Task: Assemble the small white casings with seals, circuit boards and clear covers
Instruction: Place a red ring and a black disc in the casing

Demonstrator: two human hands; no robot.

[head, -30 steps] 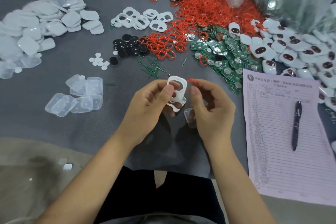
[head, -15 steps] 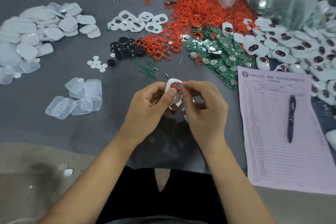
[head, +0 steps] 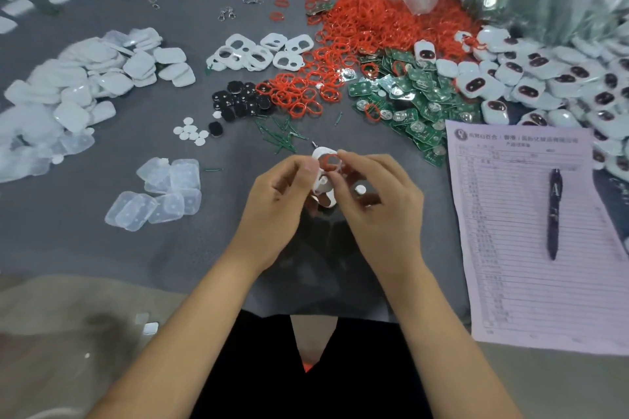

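Hands meet over near-centre grey table [head: 211, 248]. Left hand [head: 282, 204] pinches small white plastic casing [head: 321, 177], long axis running near-to-far, far end tilted up. Right hand [head: 377, 197] fingertips press red rubber seal ring [head: 329, 161] onto its far opening.

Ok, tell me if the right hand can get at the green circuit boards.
Probably yes: the green circuit boards lie uncovered beyond the right hand, but its fingers are busy with the red seal.

The red ring [head: 329, 161], a second ago held clear in the right hand [head: 376, 196], now lies pressed against the white casing [head: 320, 180].
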